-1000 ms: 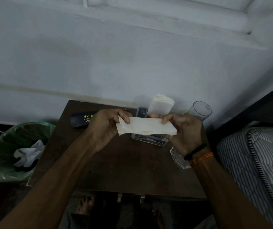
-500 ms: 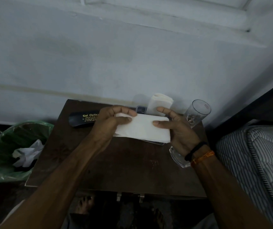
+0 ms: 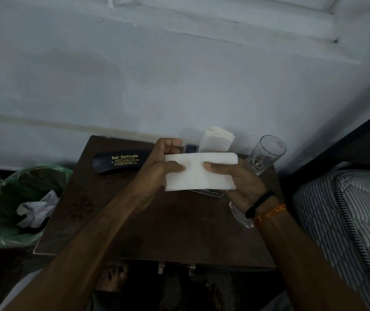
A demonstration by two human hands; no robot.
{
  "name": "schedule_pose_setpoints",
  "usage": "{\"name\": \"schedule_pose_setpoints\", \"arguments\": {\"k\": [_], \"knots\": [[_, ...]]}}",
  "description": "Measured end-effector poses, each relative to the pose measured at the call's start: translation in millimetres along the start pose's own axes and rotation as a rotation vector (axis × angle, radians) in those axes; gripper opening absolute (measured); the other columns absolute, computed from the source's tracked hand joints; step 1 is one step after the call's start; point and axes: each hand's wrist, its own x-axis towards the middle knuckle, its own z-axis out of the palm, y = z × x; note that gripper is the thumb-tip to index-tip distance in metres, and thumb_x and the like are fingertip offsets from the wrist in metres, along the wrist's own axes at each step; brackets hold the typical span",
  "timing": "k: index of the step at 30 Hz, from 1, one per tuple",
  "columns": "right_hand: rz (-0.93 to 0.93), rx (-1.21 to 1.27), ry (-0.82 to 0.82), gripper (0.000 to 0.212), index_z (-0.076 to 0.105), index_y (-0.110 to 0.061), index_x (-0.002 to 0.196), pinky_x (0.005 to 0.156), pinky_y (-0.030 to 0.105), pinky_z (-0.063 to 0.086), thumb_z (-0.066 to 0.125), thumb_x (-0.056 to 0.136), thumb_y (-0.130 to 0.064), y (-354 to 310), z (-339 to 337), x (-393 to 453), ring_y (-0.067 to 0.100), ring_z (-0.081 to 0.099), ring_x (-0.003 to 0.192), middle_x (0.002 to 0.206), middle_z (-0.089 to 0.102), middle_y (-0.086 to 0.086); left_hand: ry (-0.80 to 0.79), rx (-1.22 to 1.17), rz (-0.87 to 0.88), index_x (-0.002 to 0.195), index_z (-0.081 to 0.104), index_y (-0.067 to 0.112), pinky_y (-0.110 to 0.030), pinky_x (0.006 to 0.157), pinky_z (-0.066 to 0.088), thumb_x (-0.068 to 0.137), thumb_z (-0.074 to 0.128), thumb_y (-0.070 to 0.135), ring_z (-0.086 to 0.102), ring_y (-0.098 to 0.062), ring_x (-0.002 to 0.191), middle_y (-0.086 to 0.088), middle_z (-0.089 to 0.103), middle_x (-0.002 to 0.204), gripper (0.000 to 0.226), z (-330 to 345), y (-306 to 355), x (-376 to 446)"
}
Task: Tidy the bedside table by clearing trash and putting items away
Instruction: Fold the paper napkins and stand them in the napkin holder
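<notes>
Beyond the right hand (image 3: 242, 185) we see a pale grey wall (image 3: 179, 86) filling the upper view, with a faint yellowish stain line (image 3: 45, 124) running across it, far off past the left hand (image 3: 157, 171). High above both hands we catch a white moulded ledge (image 3: 224, 21). Out to the right of the right hand there's a striped, quilted mattress (image 3: 347, 209) with corded edging, and a dark bed frame (image 3: 347, 140) rising behind it. Below the hands, a bare foot (image 3: 112, 279) stands on the dim floor (image 3: 202, 295).
</notes>
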Motion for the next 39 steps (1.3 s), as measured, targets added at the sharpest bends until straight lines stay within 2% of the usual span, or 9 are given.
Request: {"name": "schedule_pose_setpoints", "arguments": {"k": [4,8,12,16,20,25,31,36,39], "knots": [[-0.038,-0.097,0.025,0.053,0.067,0.006,0.112,0.077,0.040,0.060,0.081,0.061,-0.004,-2.9,-1.1,-2.6,0.034,0.070,0.098,0.109,0.072,0.021,-0.033,0.132,-0.015,0.124,0.051,0.021,-0.032,0.076,0.049,0.061,0.057,0.012,0.053,-0.021,0.106,-0.001,0.052,0.113,0.064,1.4,-2.5,-0.7],[-0.127,-0.323,0.053,0.036,0.073,-0.001,0.098,0.071,0.036,0.059,0.084,0.063,-0.005,-9.9,-8.8,-3.2,0.025,0.072,0.087,0.097,0.076,0.015,-0.073,0.128,-0.019,0.113,0.059,0.022,-0.039,0.078,0.053,0.061,0.060,0.006,0.058,-0.025,0.105,-0.008,0.059,0.114,0.055,-7.1,-0.9,1.2],[-0.288,-0.644,0.042,0.024,0.077,-0.015,0.087,0.069,0.034,0.058,0.088,0.065,-0.010,-14.5,-9.7,-5.6,0.012,0.071,0.080,0.087,0.076,0.000,-0.166,0.472,0.079,0.118,0.059,0.023,-0.042,0.090,0.055,0.062,0.077,0.020,0.062,-0.020,0.106,-0.005,0.064,0.114,0.059,-20.0,-0.3,-1.1],[-0.456,-1.042,-0.127,0.030,0.073,-0.028,0.097,0.079,0.032,0.054,0.084,0.069,-0.027,-12.6,1.8,-13.2,0.004,0.064,0.091,0.096,0.072,-0.011,-0.274,0.535,0.087,0.114,0.065,0.024,-0.045,0.093,0.055,0.073,0.082,0.028,0.068,-0.013,0.104,0.004,0.071,0.111,0.044,-16.1,-4.3,-3.2],[-0.561,-1.020,-0.071,0.046,0.066,-0.031,0.111,0.083,0.037,0.055,0.085,0.069,-0.035,-11.5,8.7,-17.7,0.003,0.064,0.100,0.106,0.069,-0.015,-0.248,0.565,0.116,0.093,0.069,0.017,-0.055,0.081,0.056,0.079,0.074,0.022,0.071,-0.020,0.093,-0.001,0.074,0.096,0.016,-17.9,-9.0,-3.5],[-0.330,-0.689,-0.092,0.072,0.064,-0.027,0.121,0.085,0.046,0.058,0.091,0.056,-0.043,6.3,-0.3,-17.9,0.016,0.070,0.104,0.113,0.074,-0.003,-0.121,0.377,0.132,0.122,0.061,0.001,-0.026,0.086,0.058,0.083,0.071,0.001,0.069,-0.011,0.104,-0.005,0.072,0.114,0.040,-14.1,-7.1,-10.1],[-0.348,-0.828,-0.026,0.048,0.071,-0.019,0.115,0.087,0.044,0.059,0.087,0.070,-0.020,23.3,3.5,-17.8,0.014,0.070,0.104,0.115,0.073,0.003,-0.125,0.376,0.122,0.128,0.060,0.014,-0.029,0.090,0.057,0.080,0.075,0.001,0.067,-0.013,0.109,0.000,0.069,0.120,0.052,-13.2,-9.6,-15.3],[-0.281,-1.226,-0.040,0.058,0.072,-0.022,0.117,0.088,0.034,0.056,0.088,0.064,-0.037,26.7,2.4,-17.5,0.017,0.070,0.100,0.112,0.074,0.003,-0.189,0.752,0.081,0.130,0.058,0.023,-0.036,0.102,0.050,0.082,0.075,0.014,0.059,-0.014,0.119,0.001,0.065,0.128,0.051,-16.9,-23.3,-18.3],[-0.255,-1.239,0.025,0.058,0.073,-0.016,0.114,0.079,0.032,0.056,0.089,0.063,-0.038,31.4,-0.5,-15.3,0.021,0.070,0.094,0.105,0.075,0.007,-0.243,0.833,0.035,0.133,0.057,0.018,-0.040,0.105,0.047,0.085,0.071,0.014,0.057,-0.020,0.124,-0.005,0.062,0.133,0.049,-13.9,-26.4,-16.3]]}}
